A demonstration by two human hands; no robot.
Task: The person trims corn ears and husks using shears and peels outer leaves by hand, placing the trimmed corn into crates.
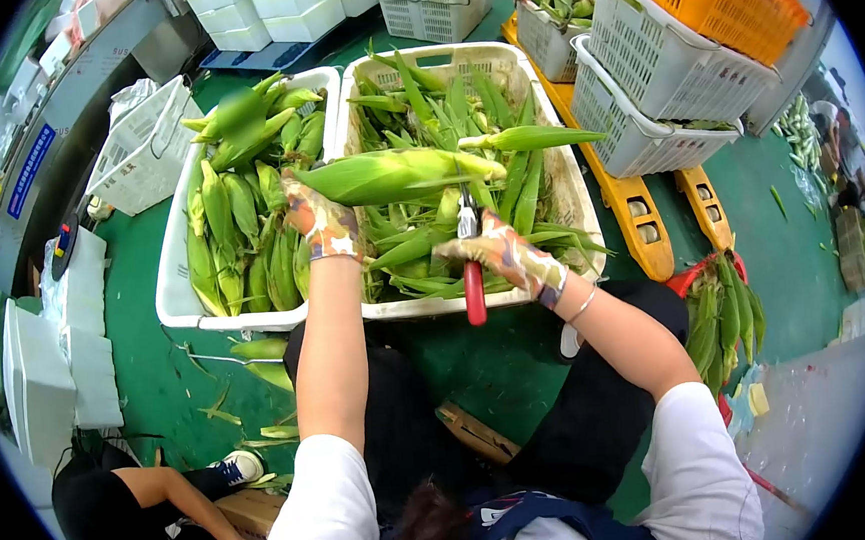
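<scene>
My left hand [321, 220], in a patterned glove, is closed around one end of a green ear of corn in its husk [376, 178], held level above the crates. My right hand [512, 252], gloved alike, grips red-handled pruning shears [474, 292]. Their blades point up at the corn's pale end; I cannot tell whether they touch it. Below on the left, a white crate [175, 288] holds several husked-in ears [240, 208]. Under both hands, a second white crate [576, 195] contains loose green husks and leaves [406, 252].
A yellow pallet jack [635, 221] stands at right beside stacked crates [639, 65]. Another crate [129, 161] is at left. Corn ears [727, 320] lie by my right knee. A co-worker's arm [193, 502] shows at lower left. White foam boxes [39, 378] are at far left.
</scene>
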